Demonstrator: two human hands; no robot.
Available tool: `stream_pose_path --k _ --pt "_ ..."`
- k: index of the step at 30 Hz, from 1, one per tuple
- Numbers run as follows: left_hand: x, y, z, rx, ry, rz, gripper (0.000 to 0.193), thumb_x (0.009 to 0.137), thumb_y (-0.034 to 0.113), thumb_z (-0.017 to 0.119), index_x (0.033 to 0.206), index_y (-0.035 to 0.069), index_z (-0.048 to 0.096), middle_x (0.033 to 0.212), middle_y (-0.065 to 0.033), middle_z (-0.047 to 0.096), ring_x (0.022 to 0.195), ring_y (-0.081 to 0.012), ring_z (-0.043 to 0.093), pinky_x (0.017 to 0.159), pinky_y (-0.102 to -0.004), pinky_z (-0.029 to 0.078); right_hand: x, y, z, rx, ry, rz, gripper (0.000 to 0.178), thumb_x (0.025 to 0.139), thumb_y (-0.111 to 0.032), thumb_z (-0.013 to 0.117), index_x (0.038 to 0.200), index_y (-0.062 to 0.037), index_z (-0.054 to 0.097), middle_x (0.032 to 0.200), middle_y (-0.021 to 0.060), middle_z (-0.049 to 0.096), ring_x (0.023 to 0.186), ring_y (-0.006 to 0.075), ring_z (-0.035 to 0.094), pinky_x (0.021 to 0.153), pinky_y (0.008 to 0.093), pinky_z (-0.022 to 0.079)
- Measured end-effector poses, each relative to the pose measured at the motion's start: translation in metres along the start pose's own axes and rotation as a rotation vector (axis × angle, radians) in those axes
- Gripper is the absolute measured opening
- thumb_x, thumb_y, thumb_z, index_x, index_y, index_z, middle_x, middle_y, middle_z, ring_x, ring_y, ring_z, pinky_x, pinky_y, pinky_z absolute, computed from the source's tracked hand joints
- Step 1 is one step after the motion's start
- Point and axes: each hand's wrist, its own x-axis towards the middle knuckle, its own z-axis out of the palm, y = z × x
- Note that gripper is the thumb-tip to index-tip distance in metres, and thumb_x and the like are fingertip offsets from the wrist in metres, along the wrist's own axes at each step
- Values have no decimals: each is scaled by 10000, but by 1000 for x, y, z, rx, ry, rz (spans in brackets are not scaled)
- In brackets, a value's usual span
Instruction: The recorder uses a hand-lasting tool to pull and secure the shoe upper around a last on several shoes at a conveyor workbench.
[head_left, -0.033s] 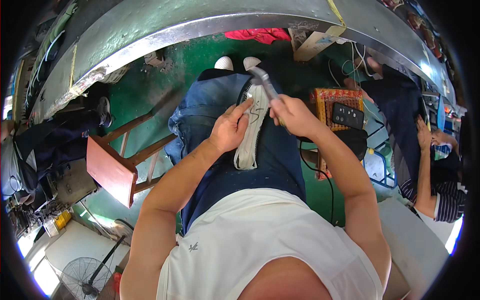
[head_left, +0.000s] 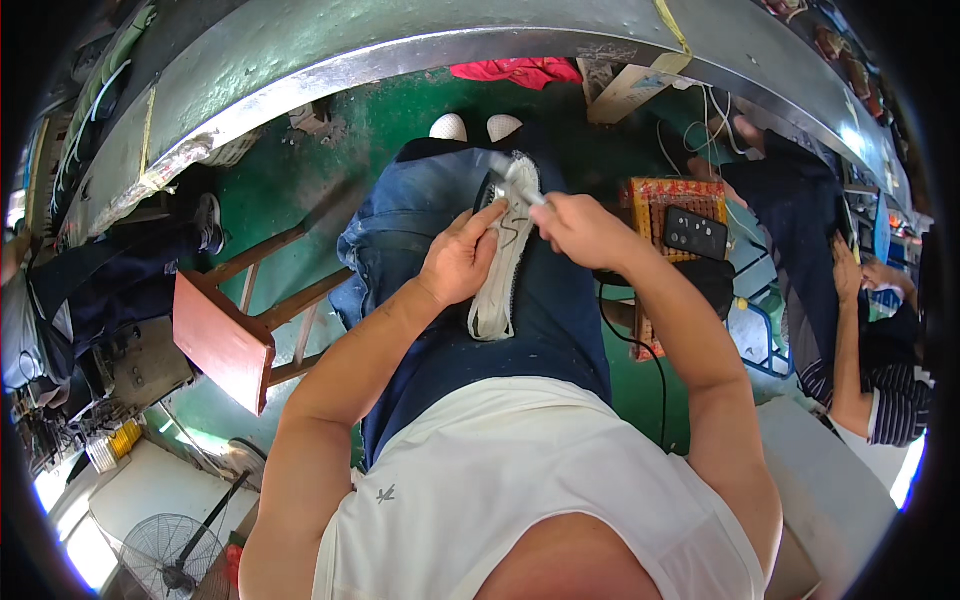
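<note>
I see the shoe [head_left: 494, 288] lying lengthwise on the person's lap [head_left: 562, 325]. The right hand [head_left: 583, 228] is curled around the hammer [head_left: 528, 187], its blurred head at the shoe's far end. The left hand [head_left: 461, 258] lays fingers on the shoe's left edge; I cannot tell whether they pinch it.

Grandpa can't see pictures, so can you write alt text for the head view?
The right hand grips a blurred hammer over a long whitish shoe-shaped piece on a person's lap. The left hand has its fingers on the piece; a wooden stool is to the left.
</note>
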Motion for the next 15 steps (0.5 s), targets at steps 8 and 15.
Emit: stream_pose_path --k 8,15 --pt "-7 -5 -3 4 26 154 501 1000 126 537 1491 134 441 1223 -295 614 1120 -468 618 974 -441 507 9 -10 -3 -176 -80 15 495 1059 -391 461 878 45 610 741 168 662 659 287 672 661 421 523" --pt "-8 -3 -5 -77 -79 -312 824 986 362 600 1575 -32 179 1406 -369 491 1327 -468 495 1115 -418 398 -16 -9 32 -462 -21 -230 472 1046 -386 472 929 55 590 835 281 655 828 469 650 750 526 496"
